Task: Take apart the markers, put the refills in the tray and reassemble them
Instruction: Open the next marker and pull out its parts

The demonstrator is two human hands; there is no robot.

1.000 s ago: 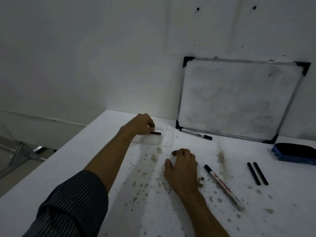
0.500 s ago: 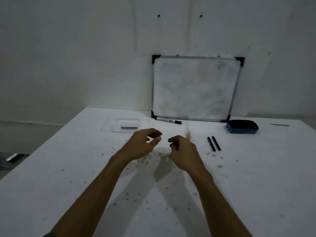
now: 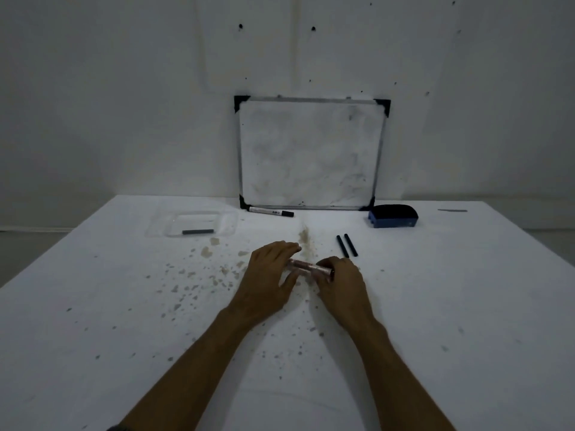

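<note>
Marker barrel: being held just above the table between both hands, its long axis running left to right and dipping slightly toward the right.
Left hand: wrapping the barrel's left end, thumb underneath and fingers over the top; it is grasping the barrel.
Right hand: closing around the barrel's right end, where a dark end is just showing at the knuckles; it is grasping too, though whether a cap or plug is pinched there is hidden.
Key relation: the two grips are sitting at opposite ends of one axis, so the coming push or twist is likely going along that left-right line, the hands working toward each other.
Step in hand: probably reassembling this emptied barrel.
Tray: lying far left near the wall, well apart from the hands, nearer the left hand, and holding one dark refill lying crosswise.
Loose sticks: two black ones lying side by side just beyond the right hand, pointing away from the person.
Second marker: lying capped at the foot of the whiteboard, untouched.
Eraser: resting far right, clear of the work.
</note>
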